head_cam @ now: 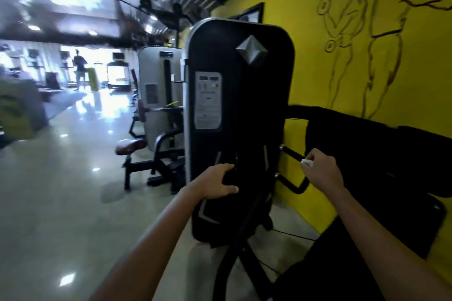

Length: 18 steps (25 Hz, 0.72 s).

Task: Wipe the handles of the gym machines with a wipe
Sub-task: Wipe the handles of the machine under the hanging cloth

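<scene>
Right hand (321, 170) clenched around a white wipe (307, 163) — only a small corner shows past the knuckles. The wipe sits at the near end of the upper black handle (291, 153), which sticks out of the dark machine (241, 95) toward the yellow wall (305, 39). A second handle (292, 184) runs just below it, apart from the hand. Left hand (218, 182) grips the machine's dark padded front edge, thumb underneath, fingers curled over the top. Instruction label (208, 100) on the machine's side panel. Grey machine (159, 95) and brown seat (130, 146) further back on the glossy floor (61, 203) — background blurred.
</scene>
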Tool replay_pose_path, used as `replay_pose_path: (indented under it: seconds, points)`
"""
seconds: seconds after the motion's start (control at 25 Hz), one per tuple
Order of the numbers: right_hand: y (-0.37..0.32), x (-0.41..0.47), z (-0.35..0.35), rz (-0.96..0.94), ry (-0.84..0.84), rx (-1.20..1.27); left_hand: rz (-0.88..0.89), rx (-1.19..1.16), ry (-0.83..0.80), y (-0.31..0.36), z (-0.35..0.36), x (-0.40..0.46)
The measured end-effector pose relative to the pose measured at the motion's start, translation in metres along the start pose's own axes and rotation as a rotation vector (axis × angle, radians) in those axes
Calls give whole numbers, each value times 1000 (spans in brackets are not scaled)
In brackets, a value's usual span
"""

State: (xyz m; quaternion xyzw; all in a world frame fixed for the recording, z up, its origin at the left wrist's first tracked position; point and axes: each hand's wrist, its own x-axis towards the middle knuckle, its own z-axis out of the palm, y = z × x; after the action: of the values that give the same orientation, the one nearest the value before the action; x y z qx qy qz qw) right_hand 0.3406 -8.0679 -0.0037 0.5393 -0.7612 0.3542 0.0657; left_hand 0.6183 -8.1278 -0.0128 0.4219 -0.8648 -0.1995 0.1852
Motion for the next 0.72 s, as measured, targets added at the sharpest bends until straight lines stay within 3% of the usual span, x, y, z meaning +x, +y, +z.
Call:
replay_pose_path:
  seconds: [0.2,0.44,0.72]
  points:
    - [-93,2,41,-141,-254,177,-180,44,153,-71,-63,-71]
    - [-251,-33,102,-156,-221,172,-293,43,260,-155,-142,-168]
    - [-409,-83,168,-276,-222,273,-276,17,310,-256,-220,-242]
